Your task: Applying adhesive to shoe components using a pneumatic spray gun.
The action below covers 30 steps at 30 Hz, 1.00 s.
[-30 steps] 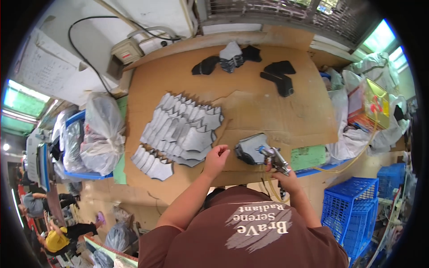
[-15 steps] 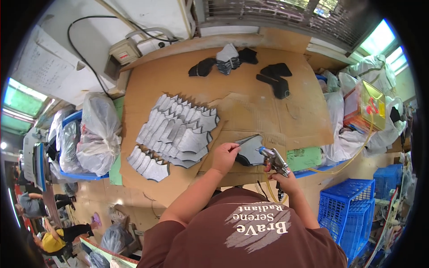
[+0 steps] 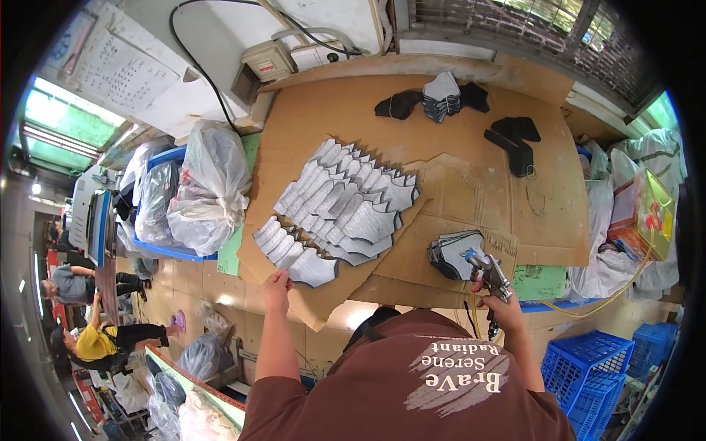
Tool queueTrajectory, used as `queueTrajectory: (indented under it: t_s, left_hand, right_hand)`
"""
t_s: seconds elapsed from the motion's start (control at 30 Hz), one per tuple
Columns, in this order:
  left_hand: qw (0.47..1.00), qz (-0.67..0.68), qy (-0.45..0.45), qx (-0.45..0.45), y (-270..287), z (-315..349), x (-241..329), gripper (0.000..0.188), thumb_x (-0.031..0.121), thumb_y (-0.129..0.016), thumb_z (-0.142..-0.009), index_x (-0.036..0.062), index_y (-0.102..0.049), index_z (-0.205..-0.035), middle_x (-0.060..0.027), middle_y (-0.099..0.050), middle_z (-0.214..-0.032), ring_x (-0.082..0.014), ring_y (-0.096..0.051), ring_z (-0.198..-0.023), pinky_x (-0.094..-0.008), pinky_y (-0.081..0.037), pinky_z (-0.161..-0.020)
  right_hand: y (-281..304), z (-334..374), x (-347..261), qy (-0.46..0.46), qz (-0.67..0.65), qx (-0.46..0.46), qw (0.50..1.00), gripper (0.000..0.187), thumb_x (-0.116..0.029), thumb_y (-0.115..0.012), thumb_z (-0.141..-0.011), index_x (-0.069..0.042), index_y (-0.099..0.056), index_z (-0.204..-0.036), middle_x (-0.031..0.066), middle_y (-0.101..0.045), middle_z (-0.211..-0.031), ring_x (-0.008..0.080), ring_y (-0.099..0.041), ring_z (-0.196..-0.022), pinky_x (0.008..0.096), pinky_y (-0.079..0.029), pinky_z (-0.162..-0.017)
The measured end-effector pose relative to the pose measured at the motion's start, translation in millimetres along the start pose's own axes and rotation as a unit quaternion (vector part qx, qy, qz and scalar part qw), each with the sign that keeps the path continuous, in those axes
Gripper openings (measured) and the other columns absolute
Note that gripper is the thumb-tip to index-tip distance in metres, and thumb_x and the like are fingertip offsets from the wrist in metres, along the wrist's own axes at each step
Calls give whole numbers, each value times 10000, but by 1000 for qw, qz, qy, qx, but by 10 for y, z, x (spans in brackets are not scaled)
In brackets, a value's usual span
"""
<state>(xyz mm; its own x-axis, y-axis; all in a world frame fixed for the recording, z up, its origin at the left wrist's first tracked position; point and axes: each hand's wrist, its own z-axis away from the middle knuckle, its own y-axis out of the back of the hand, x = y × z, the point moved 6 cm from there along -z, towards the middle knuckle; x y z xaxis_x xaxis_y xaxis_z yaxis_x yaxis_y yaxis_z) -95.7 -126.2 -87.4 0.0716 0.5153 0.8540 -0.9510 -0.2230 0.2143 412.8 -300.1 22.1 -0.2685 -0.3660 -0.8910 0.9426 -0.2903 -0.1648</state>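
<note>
In my right hand (image 3: pixel 494 294) is a metal spray gun (image 3: pixel 494 275) with a blue nozzle, its yellowish hose trailing off. The nozzle points at a small stack of grey cut pieces with dark edges (image 3: pixel 454 253) on the cardboard. My left hand (image 3: pixel 277 288) is out to the left, thumb and fingers pinched at the near corner of a grey cut piece (image 3: pixel 312 270). That piece lies at the end of a short overlapping row. Beyond it spreads a larger block of overlapping grey cut pieces (image 3: pixel 346 198).
Black cut pieces (image 3: pixel 515 140) and a tied grey bundle (image 3: pixel 442 99) lie at the back of the cardboard (image 3: pixel 309 103). Plastic bags (image 3: pixel 213 184) flank the table on the left. Blue crates (image 3: pixel 588 364) stand at right. Two people (image 3: pixel 110 334) are at far left.
My left hand has gone from the small stack by the spray gun to the short row on the left. The spray gun stays over the stack. The whole view has shifted.
</note>
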Motion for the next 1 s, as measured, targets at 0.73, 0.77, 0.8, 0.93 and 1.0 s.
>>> queueTrajectory:
  t_s: [0.73, 0.77, 0.8, 0.93, 1.0]
  left_hand:
    - [855, -186, -331, -353, -3234, 1516, 655, 285, 101, -698, -690, 0, -587, -932, -84, -575, -806, -163, -558, -682, -268, -462, -616]
    - [854, -185, -321, -364, -3289, 1523, 636, 310, 85, -712, -669, -2, -582, -937, -77, -567, -809, -155, -556, -683, -261, -464, -611]
    - [852, -185, -322, -368, -3313, 1533, 630, 310, 85, -712, -669, -2, -582, -937, -77, -567, -809, -155, -556, -683, -261, -464, -611]
    - [862, -182, -317, -352, -3332, 1536, 633, 308, 55, -712, -653, -11, -580, -923, -79, -566, -793, -150, -554, -684, -259, -466, -614]
    - [864, -182, -311, -352, -3345, 1550, 663, 305, 53, -707, -653, -14, -579, -921, -83, -567, -789, -152, -554, -683, -260, -467, -619]
  right_hand:
    - [-149, -7, -83, -61, 67, 2, 996, 179, -68, -517, -762, -22, -559, -930, -10, -547, -804, 73, -496, -748, 220, -406, -715]
    - [-135, -10, -54, -59, 66, 2, 996, 201, -64, -517, -760, -17, -562, -951, -5, -555, -797, 76, -507, -749, 225, -412, -717]
    - [-124, -12, -39, -59, 65, 6, 996, 201, -64, -517, -760, -17, -562, -951, -5, -555, -797, 76, -507, -749, 225, -412, -717]
    - [-98, -29, -17, -59, 74, 10, 995, 192, -63, -512, -755, -19, -558, -936, -4, -554, -787, 77, -505, -738, 228, -414, -713]
    - [-78, -30, -22, -53, 68, 12, 996, 189, -61, -509, -753, -19, -557, -931, -4, -554, -786, 77, -505, -736, 228, -414, -711]
